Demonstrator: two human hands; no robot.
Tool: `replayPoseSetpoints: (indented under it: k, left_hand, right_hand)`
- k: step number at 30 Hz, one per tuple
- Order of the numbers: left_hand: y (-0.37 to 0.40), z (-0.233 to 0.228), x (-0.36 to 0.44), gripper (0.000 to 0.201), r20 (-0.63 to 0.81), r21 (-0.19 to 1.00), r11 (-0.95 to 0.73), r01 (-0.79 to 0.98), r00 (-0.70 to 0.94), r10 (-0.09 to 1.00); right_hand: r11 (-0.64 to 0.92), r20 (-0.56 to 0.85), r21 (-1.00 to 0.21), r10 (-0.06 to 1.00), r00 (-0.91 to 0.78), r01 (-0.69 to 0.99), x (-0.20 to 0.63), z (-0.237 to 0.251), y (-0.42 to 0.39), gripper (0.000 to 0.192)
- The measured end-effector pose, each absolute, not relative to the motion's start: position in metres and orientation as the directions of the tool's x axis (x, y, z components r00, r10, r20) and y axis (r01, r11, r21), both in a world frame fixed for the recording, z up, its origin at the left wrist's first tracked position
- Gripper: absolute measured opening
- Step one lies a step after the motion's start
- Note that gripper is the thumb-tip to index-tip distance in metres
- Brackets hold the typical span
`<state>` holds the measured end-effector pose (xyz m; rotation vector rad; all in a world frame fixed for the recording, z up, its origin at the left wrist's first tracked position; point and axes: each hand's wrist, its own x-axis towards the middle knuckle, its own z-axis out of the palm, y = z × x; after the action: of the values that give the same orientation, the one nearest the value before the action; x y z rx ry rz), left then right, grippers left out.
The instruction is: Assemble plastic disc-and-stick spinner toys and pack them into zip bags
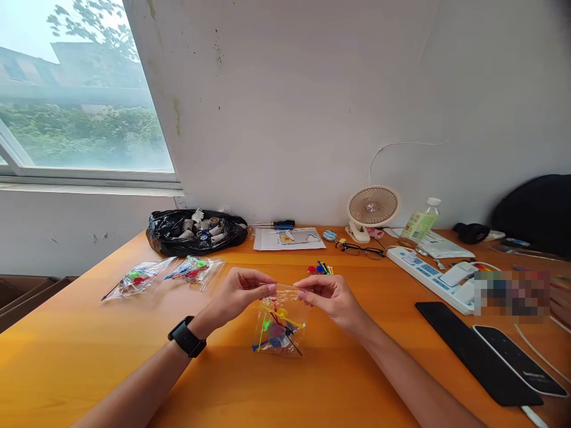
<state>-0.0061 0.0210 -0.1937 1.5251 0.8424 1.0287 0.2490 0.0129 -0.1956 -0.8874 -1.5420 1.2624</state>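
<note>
Between my two hands hangs a clear plastic bag [280, 333] with small colourful plastic pieces inside: yellow, green, blue, red and black. My left hand [241, 297], below which a black watch sits on the wrist, pinches the bag's top left corner. The top right corner is pinched between the thumb and fingers of my right hand [332, 300]. Just beyond the right hand lies a small group of loose coloured pieces [320, 268], partly hidden by it. Two similar filled clear bags, one farther left [136, 278] and one nearer [194, 268], lie on the table to the left.
At the back stand a black plastic bag [156, 235] holding grey rolls, a screwdriver [284, 224], a fan [373, 207], glasses [360, 249] and a bottle [419, 223]. Right are a power strip [423, 278], a black flat pad [473, 351] and a phone-like device [520, 359].
</note>
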Motion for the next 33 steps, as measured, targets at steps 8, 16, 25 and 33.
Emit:
replayPoseSetpoints:
  k: [8,16,25,33]
  left_hand:
    - [0.021,-0.193,-0.010,0.023,0.200,0.968,-0.240,0.069,0.362,0.910]
    - [0.017,-0.187,-0.010,0.021,0.189,0.972,-0.227,0.065,0.357,0.915]
    - [0.024,-0.200,-0.007,0.030,0.317,0.898,-0.391,0.202,0.318,0.893]
    - [0.025,-0.196,-0.009,0.024,0.335,0.852,-0.454,0.262,0.395,0.855]
  right_hand:
    - [0.181,0.194,-0.981,0.941,-0.278,-0.071,0.250,-0.196,0.014,0.015]
    - [0.255,0.259,-0.966,0.919,-0.299,-0.052,0.255,-0.194,0.012,0.012]
    - [0.289,0.275,-0.957,0.935,-0.225,0.032,0.250,-0.205,0.017,0.031]
    - [0.287,0.281,-0.958,0.936,-0.209,-0.004,0.250,-0.206,0.015,0.017]
